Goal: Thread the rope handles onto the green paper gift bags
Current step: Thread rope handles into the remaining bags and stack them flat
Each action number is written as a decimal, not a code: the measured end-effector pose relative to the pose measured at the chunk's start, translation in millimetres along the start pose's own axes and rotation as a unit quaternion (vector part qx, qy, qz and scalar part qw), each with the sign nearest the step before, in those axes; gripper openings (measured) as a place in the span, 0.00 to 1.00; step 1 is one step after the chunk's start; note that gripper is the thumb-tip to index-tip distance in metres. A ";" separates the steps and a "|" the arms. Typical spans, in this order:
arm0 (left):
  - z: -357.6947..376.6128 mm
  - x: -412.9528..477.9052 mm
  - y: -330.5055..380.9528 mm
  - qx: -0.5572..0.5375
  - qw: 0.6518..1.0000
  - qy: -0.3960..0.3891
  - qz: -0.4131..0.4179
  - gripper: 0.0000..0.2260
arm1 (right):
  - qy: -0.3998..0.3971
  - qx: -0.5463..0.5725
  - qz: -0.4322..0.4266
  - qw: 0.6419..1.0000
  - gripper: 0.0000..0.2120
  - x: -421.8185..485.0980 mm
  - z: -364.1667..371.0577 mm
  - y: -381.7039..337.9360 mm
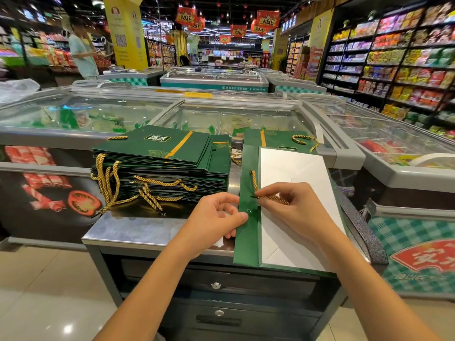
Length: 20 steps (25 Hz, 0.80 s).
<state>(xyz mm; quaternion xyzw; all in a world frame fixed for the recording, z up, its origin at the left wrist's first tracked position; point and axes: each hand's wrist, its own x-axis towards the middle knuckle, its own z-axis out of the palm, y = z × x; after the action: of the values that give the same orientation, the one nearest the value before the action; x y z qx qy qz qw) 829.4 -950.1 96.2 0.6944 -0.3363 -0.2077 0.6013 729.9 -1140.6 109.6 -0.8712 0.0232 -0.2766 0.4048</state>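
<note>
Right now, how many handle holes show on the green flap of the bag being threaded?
2. The far hole has the gold rope coming out of it; the near hole, beside the thumb of the left hand, is empty. Others may be hidden under the green bag.

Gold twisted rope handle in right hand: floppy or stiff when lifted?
Probably floppy: the gold twisted rope handle bends sharply where the right hand pinches it, and ropes on the stacked green paper bags droop. Its dark tip looks stiffer.
</note>
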 end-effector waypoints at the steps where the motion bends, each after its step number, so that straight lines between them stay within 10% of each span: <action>1: -0.1 0.2 -0.6 0.002 1.000 -0.001 0.000 0.12 | 0.004 0.010 0.002 1.000 0.06 -1.8 2.4 2.3; 20: -4.3 0.7 -8.7 -0.006 0.999 -0.024 0.042 0.12 | 0.001 -0.093 -0.115 0.989 0.07 -14.5 14.4 9.2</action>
<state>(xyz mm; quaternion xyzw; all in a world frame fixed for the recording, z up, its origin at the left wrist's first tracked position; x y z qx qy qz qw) 834.7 -947.2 88.7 0.6710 -0.3780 -0.2007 0.6054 726.5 -1133.0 88.8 -0.9017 -0.0514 -0.3190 0.2873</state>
